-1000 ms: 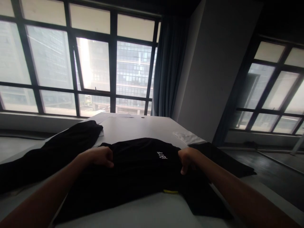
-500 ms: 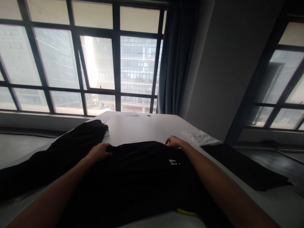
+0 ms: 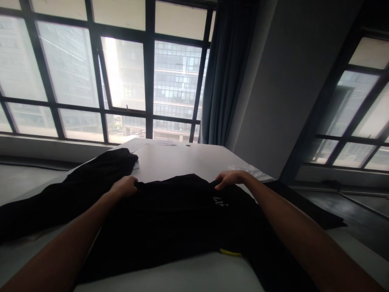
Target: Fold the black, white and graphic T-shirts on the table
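Observation:
A black garment (image 3: 170, 219) is spread in front of me, with white lettering (image 3: 220, 201) on its right part and a small yellow strip (image 3: 230, 252) at its near edge. My left hand (image 3: 125, 186) is closed on its far left edge. On the far right edge, the fingers and thumb of my right hand (image 3: 228, 179) pinch the cloth. Between the hands the far edge peaks slightly. Whether it is a shirt or trousers I cannot tell.
The white table (image 3: 179, 158) reaches toward the windows. Dark cloth (image 3: 75, 190) lies along its left side. On the right are a white cloth (image 3: 251, 171) and a folded dark cloth (image 3: 306, 205). A blue curtain (image 3: 220, 93) hangs beyond the table.
My right hand has gone from resting at the far edge to gripping it. The garment's near edge has drawn away from me, baring more of the table. The view has tilted slightly.

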Demonstrator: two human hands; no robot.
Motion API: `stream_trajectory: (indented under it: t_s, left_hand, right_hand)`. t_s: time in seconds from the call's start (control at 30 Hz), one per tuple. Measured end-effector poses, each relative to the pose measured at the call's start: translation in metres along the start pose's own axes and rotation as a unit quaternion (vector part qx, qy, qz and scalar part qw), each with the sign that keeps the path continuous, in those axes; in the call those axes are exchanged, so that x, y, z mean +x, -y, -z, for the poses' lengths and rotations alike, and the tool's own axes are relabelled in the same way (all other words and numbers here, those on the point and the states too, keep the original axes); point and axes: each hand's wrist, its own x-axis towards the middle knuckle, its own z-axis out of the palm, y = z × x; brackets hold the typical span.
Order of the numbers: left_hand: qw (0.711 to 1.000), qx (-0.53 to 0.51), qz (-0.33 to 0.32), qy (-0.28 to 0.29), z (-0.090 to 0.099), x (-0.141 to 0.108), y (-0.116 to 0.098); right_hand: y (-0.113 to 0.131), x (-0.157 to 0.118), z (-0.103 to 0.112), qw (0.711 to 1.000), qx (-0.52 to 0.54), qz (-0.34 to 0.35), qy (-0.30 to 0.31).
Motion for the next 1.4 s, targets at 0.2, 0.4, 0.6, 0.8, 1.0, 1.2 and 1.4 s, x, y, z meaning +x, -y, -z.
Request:
stream_trajectory:
  t_s: [0.2,0.4,0.6,0.8,1.0,1.2,1.4]
  left_hand:
    - [0.996,-0.036,0.042,-0.071,0.013,-0.005,0.005]
    - [0.996,0.017,0.003,-0.082,0.003,-0.008,-0.001]
    - [0.999,-0.031,0.014,0.001,-0.001,-0.003,-0.005]
    - [0.997,-0.071,-0.028,-0.011,-0.006,-0.004,-0.009]
    - [0.986,-0.119,-0.091,-0.076,0.006,0.012,0.007]
    - [0.964,-0.261,-0.045,-0.028,0.025,0.046,0.027]
    - [0.960,-0.279,-0.023,0.018,0.044,0.069,0.031]
  right_hand:
    - [-0.017,0.005,0.015,0.948,0.065,0.058,-0.306]
    - [-0.038,0.033,-0.018,0.965,-0.046,-0.018,-0.257]
    - [-0.047,0.051,-0.026,0.964,-0.016,-0.037,-0.261]
    - [-0.044,0.044,-0.030,0.984,0.044,0.015,-0.171]
    - [-0.021,0.026,-0.012,0.970,-0.044,0.030,-0.235]
    - [-0.006,0.029,0.018,0.937,-0.128,0.000,-0.325]
    - [-0.003,0.045,0.038,0.906,-0.169,-0.079,-0.381]
